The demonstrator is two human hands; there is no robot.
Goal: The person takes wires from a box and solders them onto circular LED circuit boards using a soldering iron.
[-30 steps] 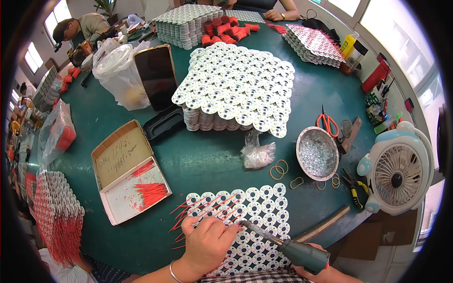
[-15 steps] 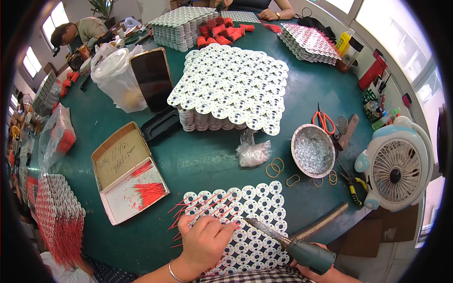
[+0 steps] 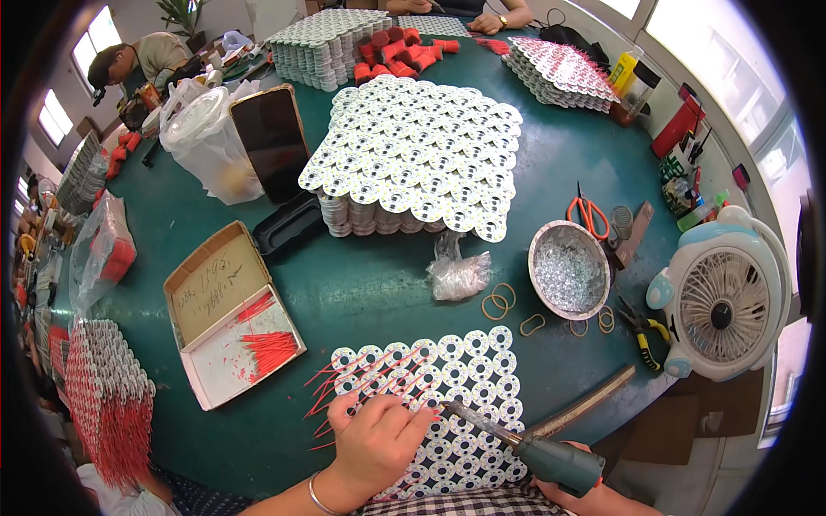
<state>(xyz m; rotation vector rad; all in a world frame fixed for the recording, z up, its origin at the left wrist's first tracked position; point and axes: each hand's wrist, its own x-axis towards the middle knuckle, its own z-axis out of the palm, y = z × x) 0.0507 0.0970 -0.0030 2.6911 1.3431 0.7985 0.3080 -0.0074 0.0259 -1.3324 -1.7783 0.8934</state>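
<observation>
I look down on a round green worktop crowded with work. Largest on it is the tall stack of white round-board panels, well apart from me and bare of wires. At my left edge leans a pile of panels already bristling with red wires. Right of me stands a small white fan, and near it a metal bowl of silvery bits. An open cardboard box holds loose red wires.

Just before me lies the panel I am working on. Red wires stick out along its left side; the discs to the right look bare, so I judge it only partly done.

My left hand is clenched, pinching something small at the panel, probably a wire. My right hand, mostly out of view, grips the soldering iron, whose tip meets the panel just beside my left fingers.
</observation>
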